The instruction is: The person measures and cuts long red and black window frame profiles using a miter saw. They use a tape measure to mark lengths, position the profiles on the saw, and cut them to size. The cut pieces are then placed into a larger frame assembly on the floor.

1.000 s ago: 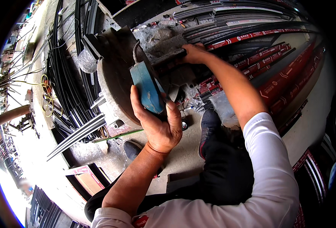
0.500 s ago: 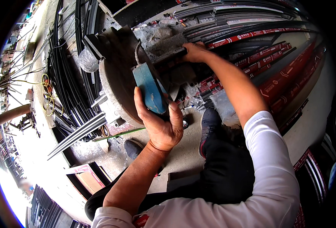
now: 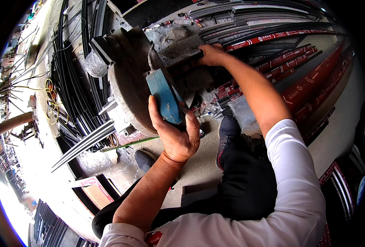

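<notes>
A chop saw with a dusty, rounded guard stands in front of me. My left hand is wrapped round its blue handle, thumb on the right side and fingers on the left. Farther off to the right, my right hand is closed over the end of a dark bar beside the saw. Its fingertips are partly hidden. Pale strips with dark lines stick out from the saw's lower left. The blade and the cutting spot cannot be made out behind the guard and handle.
Long black profiles lie on the left, near a yellow cord. Bundles of dark and red-wrapped profiles fill the far right. My shoes are on the floor below the saw, near scraps and clear plastic film.
The blue handle and my left hand have shifted very slightly to the right and down. My right hand stays in nearly the same place on the dark bar.
</notes>
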A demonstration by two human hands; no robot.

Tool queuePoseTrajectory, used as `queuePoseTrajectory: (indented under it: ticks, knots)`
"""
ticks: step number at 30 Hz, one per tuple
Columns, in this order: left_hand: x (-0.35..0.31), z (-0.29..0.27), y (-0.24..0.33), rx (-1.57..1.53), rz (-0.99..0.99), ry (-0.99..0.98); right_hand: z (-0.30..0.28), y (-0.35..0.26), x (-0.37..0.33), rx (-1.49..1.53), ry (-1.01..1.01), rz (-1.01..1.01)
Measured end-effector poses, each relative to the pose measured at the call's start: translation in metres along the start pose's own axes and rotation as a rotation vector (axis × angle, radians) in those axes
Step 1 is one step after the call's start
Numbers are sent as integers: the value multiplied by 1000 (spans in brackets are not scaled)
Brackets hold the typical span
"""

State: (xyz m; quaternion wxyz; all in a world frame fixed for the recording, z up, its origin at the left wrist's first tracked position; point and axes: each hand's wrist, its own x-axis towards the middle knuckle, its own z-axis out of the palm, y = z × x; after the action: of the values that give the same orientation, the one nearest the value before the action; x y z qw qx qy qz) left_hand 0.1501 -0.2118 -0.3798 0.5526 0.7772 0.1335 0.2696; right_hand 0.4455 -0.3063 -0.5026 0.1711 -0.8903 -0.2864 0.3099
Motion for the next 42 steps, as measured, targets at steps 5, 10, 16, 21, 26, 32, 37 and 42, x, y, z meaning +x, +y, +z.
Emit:
queuePoseTrajectory:
  ticks: [5,10,16,21,26,32,37,42]
  knots:
    - [-4,1,-2,3,4,-15,1,2,2,-10,-1,4]
    - [-9,-1,-5,41,48,-46,1,3,0,24,-7,-1]
    - [-9,-1,-2,73,86,-62,1,2,-1,0,17,7]
    - [6,-5,5,282,165,12,2,3,2,1,3,-45]
    - [62,-13,42,109,14,9,18,21,17,-76,45,-76]
    - [187,-36,83,187,19,28,22,22,19,-99,101,-62]
    - [286,-67,93,133,-330,-47,17,-2,18,15,80,-86]
    - [357,-57,62,48,-327,-94,18,18,14,-33,55,-43]
